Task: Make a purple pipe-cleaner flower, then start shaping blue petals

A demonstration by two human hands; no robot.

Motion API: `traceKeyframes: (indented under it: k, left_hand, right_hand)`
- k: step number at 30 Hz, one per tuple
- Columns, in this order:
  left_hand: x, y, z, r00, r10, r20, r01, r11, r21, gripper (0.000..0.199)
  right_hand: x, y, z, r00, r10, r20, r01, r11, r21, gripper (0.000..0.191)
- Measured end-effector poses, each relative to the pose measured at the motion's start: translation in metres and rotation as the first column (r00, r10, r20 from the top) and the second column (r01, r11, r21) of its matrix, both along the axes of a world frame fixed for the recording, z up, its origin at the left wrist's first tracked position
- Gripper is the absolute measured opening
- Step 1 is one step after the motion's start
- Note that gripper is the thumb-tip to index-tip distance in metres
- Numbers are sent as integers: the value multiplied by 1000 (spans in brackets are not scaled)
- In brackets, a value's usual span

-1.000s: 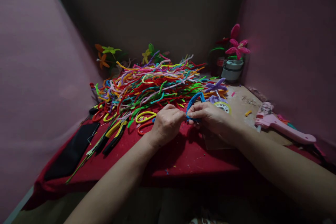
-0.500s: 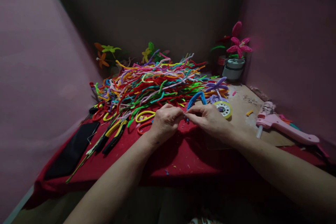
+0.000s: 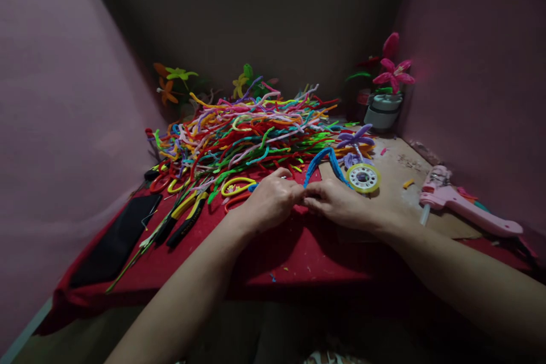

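Observation:
My left hand (image 3: 273,198) and my right hand (image 3: 335,202) meet fingertip to fingertip above the red cloth (image 3: 298,256). A bent blue fuzzy stem (image 3: 314,164) rises from between the fingers and arches behind my right hand. The fingers of my right hand are pinched on its lower end. My left hand's fingers are curled closed against that same spot, and what they hold is hidden. Just behind my right hand is a yellow tape roll (image 3: 363,178). Scissors with yellow handles (image 3: 236,186) lie left of my left hand.
A big heap of coloured fuzzy stems (image 3: 256,131) spreads behind the hands. Black-and-yellow pliers (image 3: 187,219) and a black phone (image 3: 115,242) lie left. A pink glue gun (image 3: 464,207) rests right. Potted pink flowers (image 3: 394,74) and a purple flower (image 3: 356,136) stand behind.
My two hands have drawn closer together, with the fingertips now lower. More of the blue stem's arch shows behind my right hand. The view has shifted slightly.

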State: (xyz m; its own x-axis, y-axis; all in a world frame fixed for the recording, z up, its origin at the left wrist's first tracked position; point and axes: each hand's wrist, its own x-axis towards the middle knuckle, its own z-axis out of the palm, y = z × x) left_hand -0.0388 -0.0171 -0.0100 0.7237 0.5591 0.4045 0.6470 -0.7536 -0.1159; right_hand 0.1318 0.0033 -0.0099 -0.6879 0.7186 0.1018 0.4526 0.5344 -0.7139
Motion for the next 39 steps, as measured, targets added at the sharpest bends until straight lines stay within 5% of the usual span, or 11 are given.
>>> traceKeyframes:
  k: [5, 7, 9, 11, 13, 15, 18, 20, 25, 33, 39]
  left_hand:
    - [1, -9, 16, 972, 126, 198, -162, 970, 181, 14]
    - [4, -13, 19, 882, 166, 441, -277, 940, 200, 15]
    - [8, -15, 18, 722, 232, 652, -306, 952, 0, 14]
    - [13, -13, 14, 560, 402, 724, -142, 908, -394, 18]
    - [18, -8, 9, 428, 588, 687, 116, 718, -687, 25]
    - [21, -5, 6, 280, 689, 669, 300, 599, -742, 28]
    - [22, -2, 4, 117, 678, 726, 381, 645, -663, 25]
    - [21, -2, 5, 117, 653, 748, 382, 665, -641, 21]
    - [21, -3, 5, 257, 594, 763, 284, 708, -647, 17]
    - [22, -5, 0, 453, 328, 829, 112, 901, -418, 11]
    - [17, -1, 11, 304, 548, 779, 252, 742, -621, 23]
  right_hand:
    - [-2, 0, 1, 972, -165, -166, 179, 981, 70, 17]
    - [0, 1, 1, 931, -248, -269, 267, 963, 33, 18]
    - [0, 1, 1, 892, -294, -342, 310, 951, -9, 17]
    - [0, 0, 0, 872, -300, -387, 316, 949, -23, 16]
    - [-2, -3, -1, 872, -289, -394, 311, 950, -8, 16]
    - [-4, -6, -1, 889, -268, -371, 294, 956, 14, 17]
    - [-6, -9, 1, 905, -244, -349, 255, 967, -14, 19]
    - [-6, -9, 3, 903, -231, -361, 219, 973, -76, 19]
    - [-3, -6, 2, 873, -236, -426, 131, 956, -262, 20]
    - [-7, -3, -2, 842, -340, -418, 30, 805, -593, 14]
    - [-9, -6, 4, 836, -367, -408, 82, 819, -568, 16]
